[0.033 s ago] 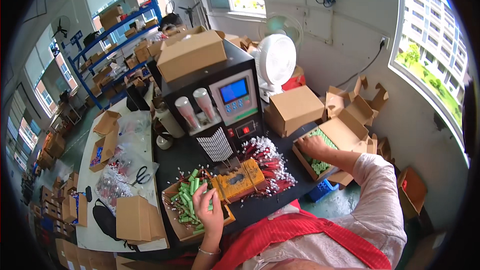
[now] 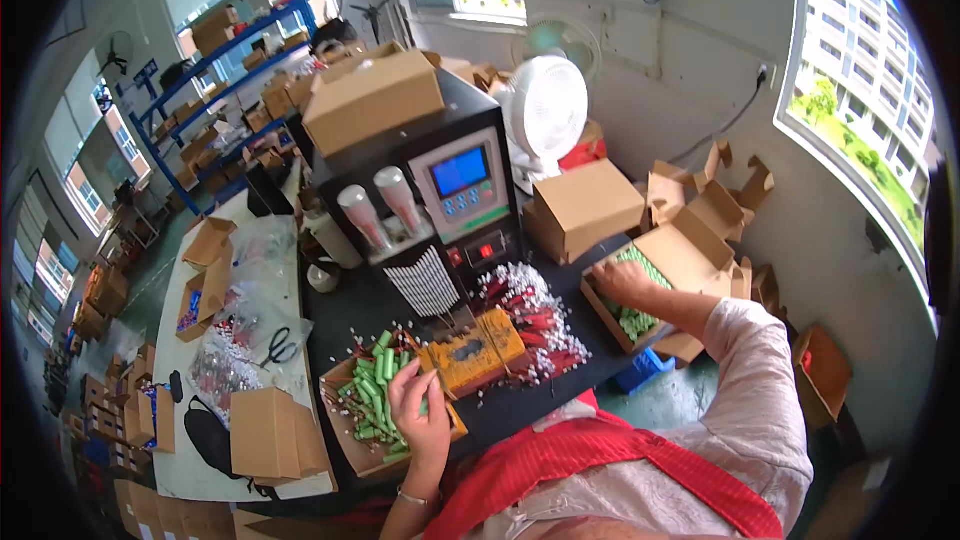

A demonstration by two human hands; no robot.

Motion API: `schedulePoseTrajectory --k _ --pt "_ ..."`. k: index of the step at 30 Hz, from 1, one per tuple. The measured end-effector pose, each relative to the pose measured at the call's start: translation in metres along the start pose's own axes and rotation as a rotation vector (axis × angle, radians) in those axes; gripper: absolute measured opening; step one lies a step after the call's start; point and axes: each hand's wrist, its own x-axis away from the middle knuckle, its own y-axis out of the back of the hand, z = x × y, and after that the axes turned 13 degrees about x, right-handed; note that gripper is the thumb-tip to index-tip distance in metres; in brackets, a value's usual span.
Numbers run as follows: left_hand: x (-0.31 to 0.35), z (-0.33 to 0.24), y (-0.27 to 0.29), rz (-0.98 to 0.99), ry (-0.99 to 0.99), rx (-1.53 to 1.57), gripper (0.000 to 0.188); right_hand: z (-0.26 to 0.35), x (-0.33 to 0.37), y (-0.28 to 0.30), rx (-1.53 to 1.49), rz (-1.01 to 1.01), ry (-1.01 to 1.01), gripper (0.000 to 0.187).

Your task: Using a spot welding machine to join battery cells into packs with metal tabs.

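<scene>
My left hand [image 2: 420,414] is over the right side of an open cardboard box [image 2: 350,448] of loose green cylinders [image 2: 366,392] with wire leads. Its fingers are curled toward the thumb, and a bit of a green cylinder shows between them. Beside it lies a worn yellow block fixture [image 2: 466,364] with a dark recess. My right hand [image 2: 622,283] reaches into another cardboard box [image 2: 610,316], which holds green cylinders in tight rows [image 2: 636,322]. Its fingers bend down among them; the fingertips and anything in them are hidden.
A black machine with a blue screen [image 2: 460,171] stands behind the fixture. A pile of red wires with white ends [image 2: 540,325] spreads beside it. Closed box [image 2: 590,210] and white fan [image 2: 548,112] stand at the back right. Scissors [image 2: 281,344] and bags lie on the left table.
The fingers of my left hand have drawn closer to the thumb. My right hand stays in the box of rowed cylinders. The whole view has shifted slightly.
</scene>
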Motion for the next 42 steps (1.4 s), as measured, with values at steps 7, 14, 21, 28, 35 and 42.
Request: schedulePoseTrajectory --k 7,14,21,28,35,42 --pt "-0.002 -0.014 -0.087 0.588 0.503 0.675 0.022 -0.025 0.008 0.046 -1.06 -0.157 -0.209 0.027" --pt "0.041 -0.021 -0.136 0.84 1.379 1.326 0.034 0.056 0.079 0.095 -0.923 -0.111 0.43 0.027" --pt "0.068 -0.008 -0.13 0.918 1.252 1.045 0.02 0.041 0.008 0.047 -0.939 -0.309 0.168 0.01" --pt "0.071 -0.011 -0.123 0.808 1.224 0.681 0.025 0.078 -0.042 0.053 -0.849 -0.207 0.255 0.017" --pt "0.072 -0.01 -0.107 0.684 1.109 0.709 0.024 0.092 -0.065 0.046 -0.861 -0.091 0.213 0.016" --pt "0.03 -0.006 -0.066 0.287 0.99 0.933 0.021 0.063 -0.037 0.087 -1.666 0.041 -0.123 0.018"
